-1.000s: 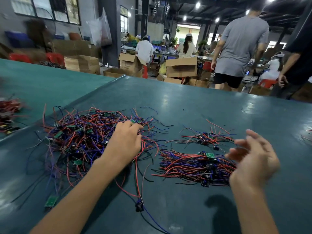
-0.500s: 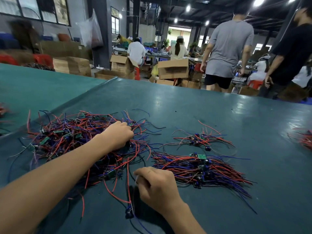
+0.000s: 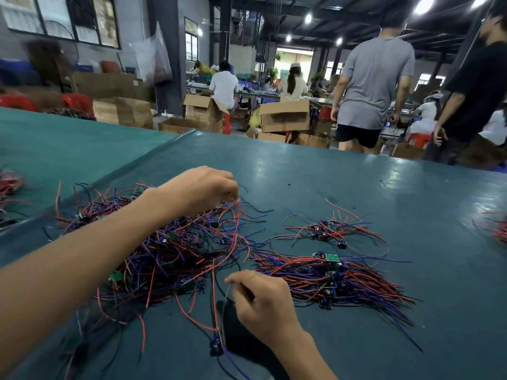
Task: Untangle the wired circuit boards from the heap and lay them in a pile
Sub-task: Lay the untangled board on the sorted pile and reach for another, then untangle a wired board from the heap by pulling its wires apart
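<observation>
Pinching far wires point(image 3: 238, 204), the left hand point(image 3: 197, 187) spans the tangled red-and-blue heap of wired circuit boards point(image 3: 170, 250); right hand point(image 3: 260, 303) pinches a near strand point(image 3: 223, 316).

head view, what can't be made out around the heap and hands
Head view:
Heap: its left part, behind the left forearm.
Left hand: its fingertips, behind its knuckles, so any grip is unclear.
Right hand: pinches a wire; the dark part at its end is too small.
Clump: cut by the right edge, blurred.

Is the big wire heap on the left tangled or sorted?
Tangled: in the heap red, blue and black wires cross in every direction.
</observation>
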The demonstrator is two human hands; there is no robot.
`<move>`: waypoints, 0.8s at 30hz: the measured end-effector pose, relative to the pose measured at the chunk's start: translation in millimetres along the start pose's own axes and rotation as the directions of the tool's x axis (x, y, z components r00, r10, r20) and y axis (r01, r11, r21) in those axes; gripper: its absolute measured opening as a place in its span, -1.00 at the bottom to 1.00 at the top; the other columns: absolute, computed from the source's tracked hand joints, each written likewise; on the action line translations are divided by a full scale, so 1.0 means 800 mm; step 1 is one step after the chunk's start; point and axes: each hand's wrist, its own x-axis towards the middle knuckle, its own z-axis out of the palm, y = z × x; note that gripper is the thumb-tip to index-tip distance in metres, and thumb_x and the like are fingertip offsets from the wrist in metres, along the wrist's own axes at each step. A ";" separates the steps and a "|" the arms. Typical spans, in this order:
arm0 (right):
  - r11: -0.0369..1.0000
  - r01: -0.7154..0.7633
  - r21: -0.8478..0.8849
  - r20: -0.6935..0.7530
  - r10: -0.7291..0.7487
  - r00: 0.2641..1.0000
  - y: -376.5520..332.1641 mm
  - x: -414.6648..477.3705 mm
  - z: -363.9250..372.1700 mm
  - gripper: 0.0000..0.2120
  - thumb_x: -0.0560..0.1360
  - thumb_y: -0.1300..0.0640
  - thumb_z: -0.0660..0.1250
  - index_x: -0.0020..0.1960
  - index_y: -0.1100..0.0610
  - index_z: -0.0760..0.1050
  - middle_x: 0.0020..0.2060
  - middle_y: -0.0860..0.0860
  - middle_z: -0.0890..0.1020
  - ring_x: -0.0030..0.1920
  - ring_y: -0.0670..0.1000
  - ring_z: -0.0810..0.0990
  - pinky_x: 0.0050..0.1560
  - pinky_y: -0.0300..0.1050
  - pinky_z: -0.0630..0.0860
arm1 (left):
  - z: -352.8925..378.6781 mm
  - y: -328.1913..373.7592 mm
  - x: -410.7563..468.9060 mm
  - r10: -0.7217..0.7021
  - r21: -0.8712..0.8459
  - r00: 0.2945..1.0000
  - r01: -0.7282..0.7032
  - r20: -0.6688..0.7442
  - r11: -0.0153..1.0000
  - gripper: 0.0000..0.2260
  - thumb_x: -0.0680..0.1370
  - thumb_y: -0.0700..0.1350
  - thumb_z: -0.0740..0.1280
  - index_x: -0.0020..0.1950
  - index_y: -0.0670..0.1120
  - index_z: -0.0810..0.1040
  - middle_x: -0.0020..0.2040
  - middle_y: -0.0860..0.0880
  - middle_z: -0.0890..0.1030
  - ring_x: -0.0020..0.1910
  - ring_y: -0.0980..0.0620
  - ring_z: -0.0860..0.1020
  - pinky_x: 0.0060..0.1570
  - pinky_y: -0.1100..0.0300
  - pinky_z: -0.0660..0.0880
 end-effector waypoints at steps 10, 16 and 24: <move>0.979 -0.199 0.044 -0.044 0.201 0.979 -0.003 0.002 -0.002 -0.79 0.49 0.26 0.31 0.02 0.14 0.69 -0.44 -0.22 0.48 -0.46 -0.18 0.32 -0.36 -0.31 0.25 | -0.064 0.010 0.001 -0.304 -0.513 0.912 0.128 -0.277 0.849 -0.95 0.50 -0.14 0.52 -0.06 -0.08 0.73 -0.30 -0.02 0.69 -0.37 0.10 0.63 -0.24 0.30 0.54; 0.976 -0.214 0.047 -0.008 0.215 0.977 -0.003 0.001 -0.002 -0.78 0.48 0.26 0.31 0.02 0.14 0.69 -0.41 -0.13 0.56 -0.47 -0.17 0.33 -0.35 -0.37 0.23 | -0.034 0.015 0.011 -0.401 -0.430 0.894 0.447 0.199 0.784 -0.82 0.59 -0.18 0.32 -0.03 0.03 0.69 -0.35 0.06 0.66 -0.52 0.25 0.49 -0.45 0.36 0.38; 0.980 -0.192 0.044 -0.010 0.192 0.981 -0.001 0.000 0.000 -0.80 0.48 0.27 0.32 0.02 0.15 0.68 -0.36 -0.03 0.65 -0.47 -0.15 0.34 -0.35 -0.31 0.26 | 0.047 0.043 0.014 -0.517 -0.411 0.793 0.610 0.323 0.678 -0.78 0.59 -0.17 0.17 0.04 -0.06 0.61 -0.28 0.05 0.55 -0.41 0.18 0.47 -0.44 0.30 0.35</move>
